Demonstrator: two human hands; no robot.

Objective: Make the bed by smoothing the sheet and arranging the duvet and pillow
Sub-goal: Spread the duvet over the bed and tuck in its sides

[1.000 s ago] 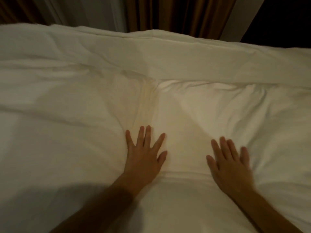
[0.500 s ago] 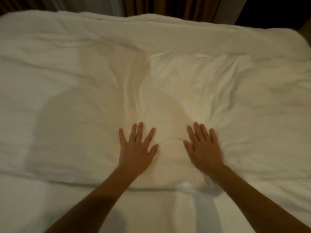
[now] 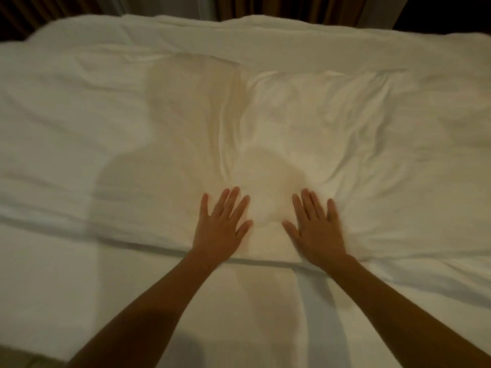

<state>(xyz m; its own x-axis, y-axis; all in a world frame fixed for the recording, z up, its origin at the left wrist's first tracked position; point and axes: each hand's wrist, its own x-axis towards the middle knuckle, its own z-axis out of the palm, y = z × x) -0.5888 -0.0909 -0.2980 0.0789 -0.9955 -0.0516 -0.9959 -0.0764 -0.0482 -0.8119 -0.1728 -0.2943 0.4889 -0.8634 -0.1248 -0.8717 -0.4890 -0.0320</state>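
Left hand (image 3: 220, 232) is laid palm-down on the white duvet (image 3: 372, 144), with fingers straight and spread and nothing gripped. Right hand (image 3: 317, 233) is laid flat likewise, fingers extended and slightly fanned, nothing held; its outline is a little blurred. Both hands are set just inside the duvet's near edge, close together, with a narrow strip of duvet left bare between them. Both forearms are stretched across the white sheet (image 3: 66, 301), which is exposed on the near side of that edge.

The duvet is spread from one side of the view to the other. Creases are fanned out from the hands, and the deepest are run from the left hand's fingertips toward the duvet's far side. A thicker folded band is seen along the duvet's far edge. A head-and-shoulders shadow (image 3: 159, 160) is cast on the duvet, left of the hands. Beyond the duvet's far edge, brown curtains (image 3: 292, 6) are hung.
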